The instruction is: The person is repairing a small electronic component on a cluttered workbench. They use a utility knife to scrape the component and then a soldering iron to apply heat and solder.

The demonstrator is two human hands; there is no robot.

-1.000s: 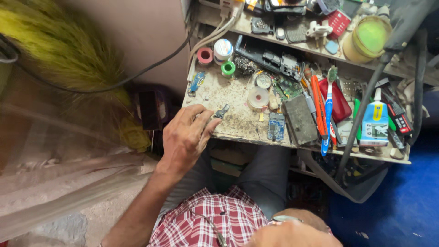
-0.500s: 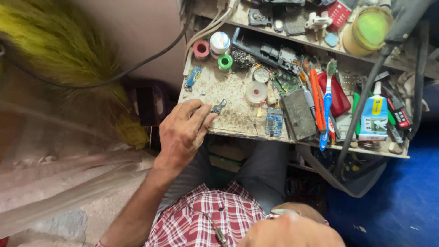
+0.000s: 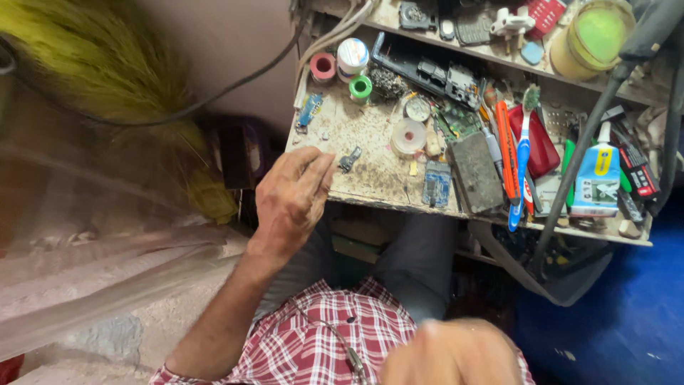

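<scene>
At the near left edge of the worktop point(image 3: 370, 153), the left hand point(image 3: 288, 199) rested with fingers curled loosely inward, grip narrow and nothing visibly held; the fingertips point(image 3: 320, 162) lay just beside a small dark metal part point(image 3: 348, 160), not clearly touching it. The right hand point(image 3: 452, 354) sat blurred at the bottom of the view, near the plaid shirt point(image 3: 320, 342); its grip could not be told. To the right of the metal part lay a roll of clear tape point(image 3: 409, 136) and a small blue circuit board point(image 3: 436, 182), with a grey flat block point(image 3: 476, 171) beside that. Further right, a blue toothbrush point(image 3: 522, 153) lay alongside an orange-handled tool point(image 3: 505, 148). At the far left of the worktop stood a red spool point(image 3: 323, 66), a white spool point(image 3: 353, 54) and a green spool point(image 3: 360, 88). A yellow-lidded jar point(image 3: 591, 36) stood on the shelf beyond. A yellow broom point(image 3: 107, 64) leaned at far left.
</scene>
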